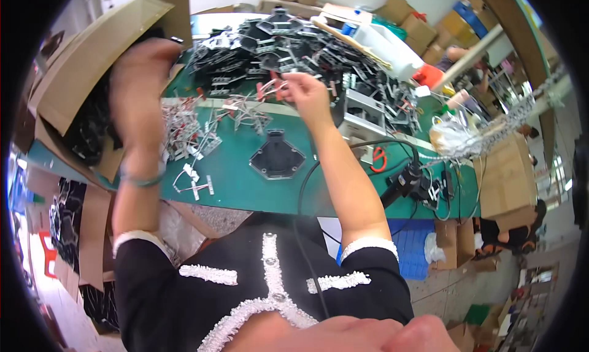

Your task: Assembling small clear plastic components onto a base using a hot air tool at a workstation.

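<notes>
My left hand (138, 76), smeared by motion, is raised beside the open cardboard box (101, 57) at the left; its fingers do not show clearly, and I cannot make out whether it holds anything. My right hand (308, 99) is closed in a pinch on a small wired part with red and white pieces (270, 91), just in front of the heap. One flat black housing (277, 157) with a clear rim and a short neck lies by itself on the green table (239, 186). Left of it spreads a tangle of white and red wired parts (187, 128).
A big heap of black housings (264, 45) covers the table's far side. To the right stand a metal box frame (363, 114), red-handled scissors (379, 160) and a black corded tool (402, 183). A white bin (389, 48) sits behind. Another person (457, 57) is at the far right.
</notes>
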`<state>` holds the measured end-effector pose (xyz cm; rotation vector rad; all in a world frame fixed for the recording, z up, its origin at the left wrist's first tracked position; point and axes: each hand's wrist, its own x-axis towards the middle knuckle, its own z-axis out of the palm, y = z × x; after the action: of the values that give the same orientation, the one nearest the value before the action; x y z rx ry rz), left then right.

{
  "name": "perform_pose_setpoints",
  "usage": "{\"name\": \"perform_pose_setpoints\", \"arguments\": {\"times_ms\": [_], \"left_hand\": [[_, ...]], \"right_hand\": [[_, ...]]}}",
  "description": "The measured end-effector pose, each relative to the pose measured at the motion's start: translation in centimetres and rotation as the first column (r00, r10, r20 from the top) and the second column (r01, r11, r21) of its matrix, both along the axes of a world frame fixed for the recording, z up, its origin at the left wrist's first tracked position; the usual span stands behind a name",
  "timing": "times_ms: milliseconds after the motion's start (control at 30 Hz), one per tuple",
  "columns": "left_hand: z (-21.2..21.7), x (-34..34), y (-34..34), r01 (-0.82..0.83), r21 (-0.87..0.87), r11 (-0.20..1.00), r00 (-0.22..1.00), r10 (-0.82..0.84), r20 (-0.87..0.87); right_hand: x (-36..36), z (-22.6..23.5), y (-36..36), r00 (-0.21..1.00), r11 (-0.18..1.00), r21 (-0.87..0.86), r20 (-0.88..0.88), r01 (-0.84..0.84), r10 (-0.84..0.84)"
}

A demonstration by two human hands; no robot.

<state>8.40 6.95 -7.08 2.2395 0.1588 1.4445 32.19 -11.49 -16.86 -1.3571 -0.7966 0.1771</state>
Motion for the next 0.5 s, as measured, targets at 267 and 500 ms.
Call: {"name": "perform_pose_setpoints", "arguments": {"times_ms": [267, 500], "left_hand": [[-19.9, 7.0, 1.8, 0.15, 0.418, 0.896, 0.499, 0.296, -0.814], [-19.9, 4.2, 7.5, 0.022, 0.562, 0.827, 0.347, 0.521, -0.78]], "right_hand": [[-1.1, 2.7, -4.7, 0.993, 0.981, 0.178, 0.065, 0.082, -0.095], [0.8, 2.1, -10.0, 0.988, 0.972, 0.193, 0.04, 0.136, -0.146]]}}
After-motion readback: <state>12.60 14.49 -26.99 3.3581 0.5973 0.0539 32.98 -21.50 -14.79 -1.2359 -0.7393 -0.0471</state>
